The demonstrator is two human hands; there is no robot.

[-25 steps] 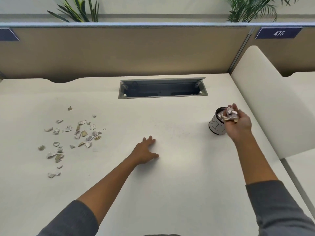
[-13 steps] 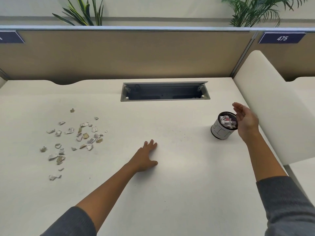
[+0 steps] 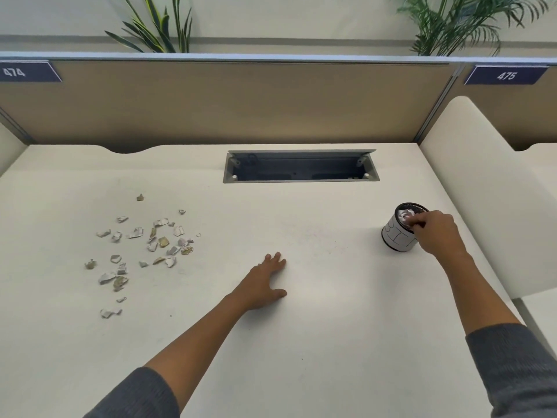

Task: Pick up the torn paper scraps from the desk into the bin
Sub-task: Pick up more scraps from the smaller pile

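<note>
Half a second ago the right hand [image 3: 437, 233] hung open beside the bin [image 3: 401, 229], palm turned toward it; now it has swung over the near rim, fingers curled down into the mouth, pressing on or pinching the crumpled paper [image 3: 405, 217] inside. Which of the two the head view does not settle. A second ago that same hand held a wad of scraps above the bin. The left hand [image 3: 265, 282] has stayed where it was, and the loose pile has not shifted.

From the head camera, the left hand lies flat on the white desk [image 3: 331, 342] near its middle, fingers straight and slightly spread, thumb out to the side, holding nothing.

Torn paper scraps [image 3: 144, 251] lie scattered on the left part of the desk, well apart from both hands. They are small, ragged pieces, mostly white or grey, some tan or yellowish, several curled at the edges. One sits alone at the far end of the scatter, a few trail toward the near edge.

The bin is a small round can with a dark rim and a white paper wrap bearing hand-drawn letters. It stands on the right side of the desk, holding white crumpled paper.

A grey cable tray opening [image 3: 301, 167] is set into the desk at the back, before a tan partition [image 3: 241, 101] with labels 474 [image 3: 15, 72] and 475 [image 3: 506, 75].
</note>
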